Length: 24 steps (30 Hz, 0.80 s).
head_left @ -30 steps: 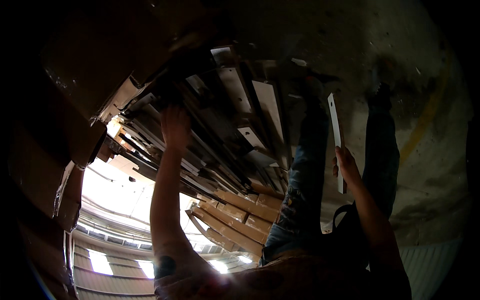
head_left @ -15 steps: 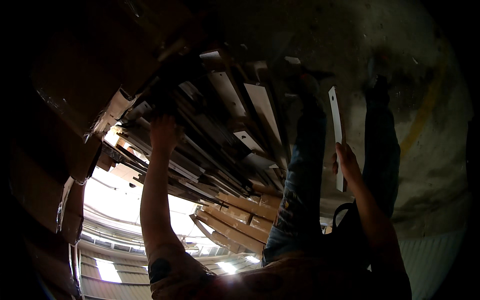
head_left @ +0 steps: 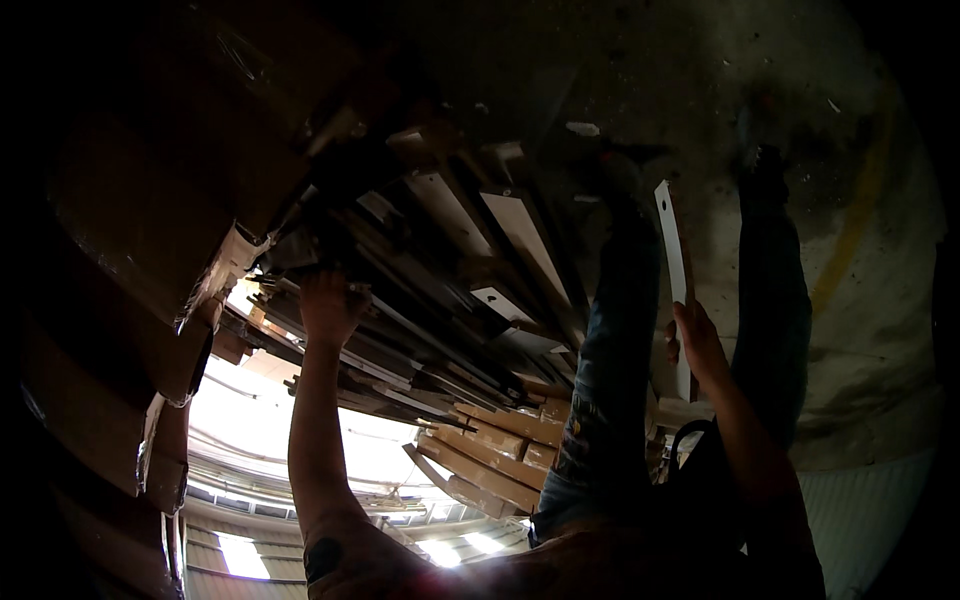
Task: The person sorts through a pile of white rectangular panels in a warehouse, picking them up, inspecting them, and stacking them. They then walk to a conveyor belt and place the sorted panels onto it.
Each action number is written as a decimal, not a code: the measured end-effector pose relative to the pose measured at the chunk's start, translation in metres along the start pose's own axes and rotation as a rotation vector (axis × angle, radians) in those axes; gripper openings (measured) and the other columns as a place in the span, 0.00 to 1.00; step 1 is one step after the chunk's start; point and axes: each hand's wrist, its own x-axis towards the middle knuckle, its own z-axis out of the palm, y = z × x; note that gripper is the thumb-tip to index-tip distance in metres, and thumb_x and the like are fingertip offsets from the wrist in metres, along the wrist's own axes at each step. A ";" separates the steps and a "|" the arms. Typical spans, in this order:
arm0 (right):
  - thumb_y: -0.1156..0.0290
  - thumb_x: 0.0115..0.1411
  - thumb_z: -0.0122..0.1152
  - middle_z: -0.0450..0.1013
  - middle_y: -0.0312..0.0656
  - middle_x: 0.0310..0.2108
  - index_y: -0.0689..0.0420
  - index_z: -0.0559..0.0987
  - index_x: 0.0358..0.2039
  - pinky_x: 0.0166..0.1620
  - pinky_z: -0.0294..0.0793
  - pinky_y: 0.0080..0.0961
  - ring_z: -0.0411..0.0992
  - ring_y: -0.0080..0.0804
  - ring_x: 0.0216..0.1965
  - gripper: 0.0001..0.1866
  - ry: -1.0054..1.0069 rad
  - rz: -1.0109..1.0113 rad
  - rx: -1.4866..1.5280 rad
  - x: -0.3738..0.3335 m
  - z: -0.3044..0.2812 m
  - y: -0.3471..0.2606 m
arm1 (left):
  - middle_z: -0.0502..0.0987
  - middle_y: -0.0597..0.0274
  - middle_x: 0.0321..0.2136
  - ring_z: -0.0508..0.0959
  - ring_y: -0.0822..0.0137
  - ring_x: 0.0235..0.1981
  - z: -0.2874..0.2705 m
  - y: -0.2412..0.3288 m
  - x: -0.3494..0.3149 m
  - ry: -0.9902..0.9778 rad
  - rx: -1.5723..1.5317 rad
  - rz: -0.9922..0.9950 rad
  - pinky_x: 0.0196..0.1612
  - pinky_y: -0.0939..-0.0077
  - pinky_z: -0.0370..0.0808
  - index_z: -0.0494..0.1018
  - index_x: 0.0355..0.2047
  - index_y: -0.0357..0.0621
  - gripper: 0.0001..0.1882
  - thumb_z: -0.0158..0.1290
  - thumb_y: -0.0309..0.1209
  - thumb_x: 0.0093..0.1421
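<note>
Our left hand (head_left: 328, 308) is up on the big pile of boards (head_left: 450, 300). It rests on the ends of the dark boards at the left side of the pile, and its fingers curl over one board end. It looks closed on that board, but the picture is dark there, so we cannot be sure how tight the hold is.

Our right hand (head_left: 697, 345) is closed around a thin white strip (head_left: 675, 270). The strip stands almost straight up and down in the picture. Its long way runs from our hand up toward the far floor (head_left: 860, 250). The hand holds it near its lower end.

The boards in the pile lie slanted. Their long way runs from the far left down to the near right, toward our legs (head_left: 610, 380). The pale wooden boards (head_left: 490, 450) sit at the near end, low in the pile.

The pile lies to the left of the white strip, with our leg in between. So our left hand is the one nearer the pile, and our right hand stays well apart from it.
</note>
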 end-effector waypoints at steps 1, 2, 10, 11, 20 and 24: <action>0.47 0.60 0.45 0.64 0.38 0.20 0.60 0.63 0.47 0.18 0.65 0.22 0.65 0.23 0.15 0.28 -0.002 -0.009 0.001 0.000 0.000 0.002 | 0.68 0.53 0.32 0.68 0.52 0.39 0.001 0.001 0.000 0.013 -0.002 -0.009 0.46 0.57 0.65 0.67 0.39 0.41 0.27 0.59 0.40 0.39; 0.48 0.60 0.45 0.64 0.38 0.20 0.60 0.63 0.47 0.18 0.65 0.22 0.65 0.23 0.15 0.27 -0.004 -0.018 0.002 0.000 0.000 0.003 | 0.68 0.53 0.33 0.68 0.52 0.40 0.002 0.001 0.001 0.027 -0.005 -0.018 0.47 0.56 0.64 0.67 0.40 0.41 0.27 0.58 0.40 0.40; 0.50 0.60 0.47 0.65 0.38 0.21 0.59 0.64 0.46 0.17 0.65 0.23 0.65 0.23 0.15 0.25 -0.018 -0.041 0.057 0.001 -0.001 0.004 | 0.68 0.51 0.38 0.66 0.50 0.45 0.016 0.001 -0.010 0.116 -0.041 -0.037 0.54 0.53 0.59 0.67 0.39 0.40 0.22 0.54 0.35 0.43; 0.50 0.60 0.47 0.65 0.38 0.21 0.59 0.64 0.45 0.17 0.65 0.23 0.65 0.23 0.15 0.25 -0.025 -0.062 0.062 0.000 0.000 0.002 | 0.68 0.50 0.38 0.66 0.50 0.44 0.022 0.001 -0.013 0.118 -0.016 -0.031 0.53 0.53 0.59 0.67 0.38 0.40 0.21 0.54 0.35 0.43; 0.48 0.59 0.48 0.64 0.37 0.19 0.61 0.63 0.46 0.17 0.64 0.22 0.63 0.23 0.14 0.28 -0.003 -0.027 -0.002 0.010 -0.001 0.009 | 0.67 0.47 0.39 0.65 0.47 0.44 0.016 0.015 0.000 0.038 -0.010 -0.144 0.52 0.54 0.59 0.67 0.40 0.41 0.23 0.55 0.35 0.42; 0.49 0.59 0.48 0.65 0.39 0.19 0.61 0.62 0.48 0.15 0.65 0.24 0.63 0.25 0.12 0.28 0.047 -0.049 0.012 0.010 0.000 0.011 | 0.63 0.45 0.48 0.60 0.47 0.53 0.013 0.018 -0.003 -0.088 -0.002 -0.180 0.59 0.53 0.51 0.63 0.50 0.42 0.31 0.56 0.40 0.45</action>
